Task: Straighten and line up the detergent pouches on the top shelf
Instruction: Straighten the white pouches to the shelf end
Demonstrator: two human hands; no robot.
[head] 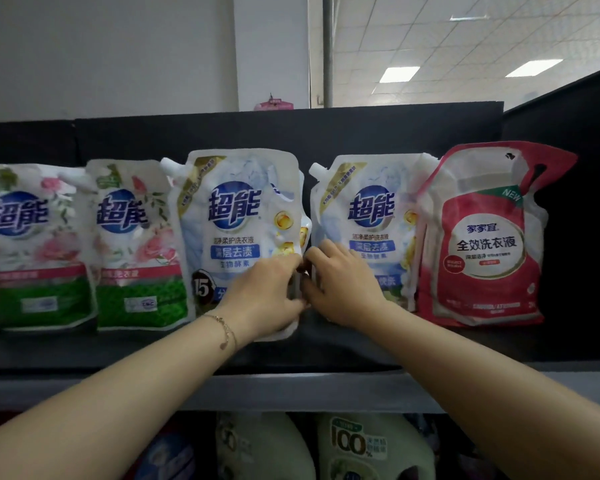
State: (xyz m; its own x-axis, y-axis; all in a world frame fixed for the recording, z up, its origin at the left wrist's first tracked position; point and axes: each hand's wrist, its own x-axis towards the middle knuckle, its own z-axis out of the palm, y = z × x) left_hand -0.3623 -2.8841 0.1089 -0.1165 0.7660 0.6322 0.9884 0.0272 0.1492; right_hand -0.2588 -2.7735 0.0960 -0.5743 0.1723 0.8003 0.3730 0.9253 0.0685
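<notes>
Several detergent pouches stand in a row on the top shelf (84,351). Two floral green-and-pink pouches (39,244) (139,244) stand at the left. A white-and-blue pouch (236,216) stands in the middle, a second white-and-blue pouch (368,209) to its right, and a red pouch (482,237) at the far right. My left hand (267,299) grips the lower right edge of the middle pouch. My right hand (343,285) rests on the lower left of the second blue pouch, fingers curled at its edge. The two hands nearly touch in the narrow gap between these pouches.
A black back panel (291,133) rises behind the pouches, and a black side panel (575,133) closes the right end. Below the shelf's grey front lip (326,389) stand green detergent bottles (374,448). More pouches stand behind the front ones.
</notes>
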